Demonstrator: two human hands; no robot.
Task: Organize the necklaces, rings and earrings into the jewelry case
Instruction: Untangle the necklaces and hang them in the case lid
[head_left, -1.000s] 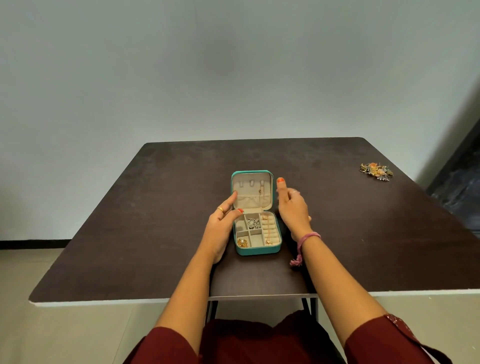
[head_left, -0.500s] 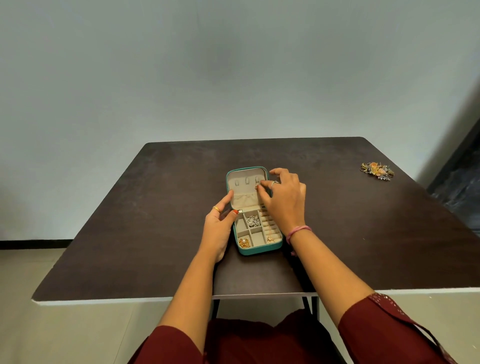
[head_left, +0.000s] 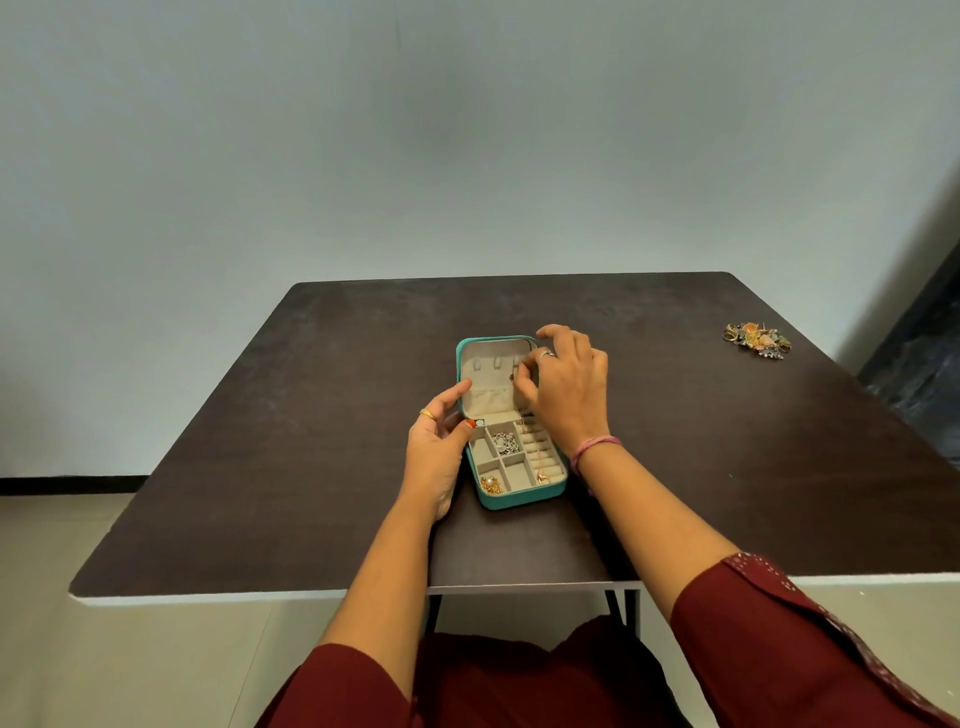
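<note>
A teal jewelry case (head_left: 519, 498) lies open in the middle of the dark table (head_left: 311, 441), its beige lid (head_left: 485, 379) tipped back. My left hand (head_left: 436, 452) rests against the case's left side, thumb on the lid edge. My right hand (head_left: 566, 387) reaches over the lid's right part, fingertips pinched at a thin gold necklace (head_left: 537, 460) that hangs from a lid hook down over the ring rolls. A silver chain (head_left: 506, 442) fills one compartment and gold earrings (head_left: 490, 484) lie in the front left one.
A small pile of mixed jewelry (head_left: 758, 340) sits near the table's far right edge. A wall stands behind the table, and the table's front edge is close to my lap.
My right hand moved from beside the case onto the lid and now pinches at the necklace hook. The lid tipped further back. My left hand stayed at the case's left side.
</note>
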